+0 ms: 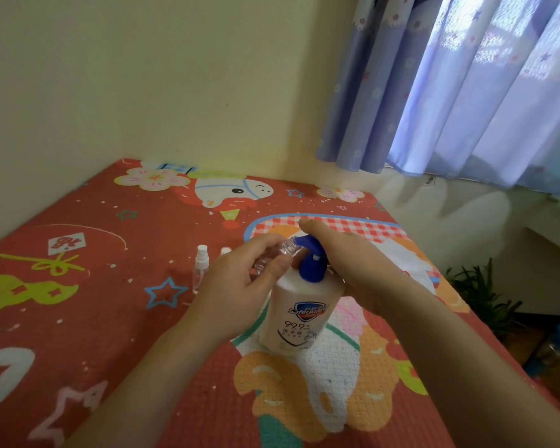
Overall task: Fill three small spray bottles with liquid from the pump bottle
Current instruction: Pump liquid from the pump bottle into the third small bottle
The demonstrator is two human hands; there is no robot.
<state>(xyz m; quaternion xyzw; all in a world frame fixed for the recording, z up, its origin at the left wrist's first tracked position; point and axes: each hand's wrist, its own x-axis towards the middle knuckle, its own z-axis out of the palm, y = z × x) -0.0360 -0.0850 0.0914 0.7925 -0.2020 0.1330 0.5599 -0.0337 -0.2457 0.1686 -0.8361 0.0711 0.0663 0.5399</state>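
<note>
A white pump bottle [299, 318] with a blue pump head [311, 258] stands upright on the red patterned mat. My right hand [346, 257] lies flat over the pump head with straight fingers. My left hand [249, 279] grips a small clear bottle [280, 253], tilted with its mouth at the blue nozzle. A second small spray bottle [201, 268] with a white cap stands upright to the left. Behind my left hand only the white top of a third spray bottle [226, 250] shows.
The red cartoon mat [110, 302] covers the surface and ends at a cream wall [143, 92] behind. Purple curtains [466, 92] hang at the upper right. A green plant [485, 295] sits low beyond the mat's right edge.
</note>
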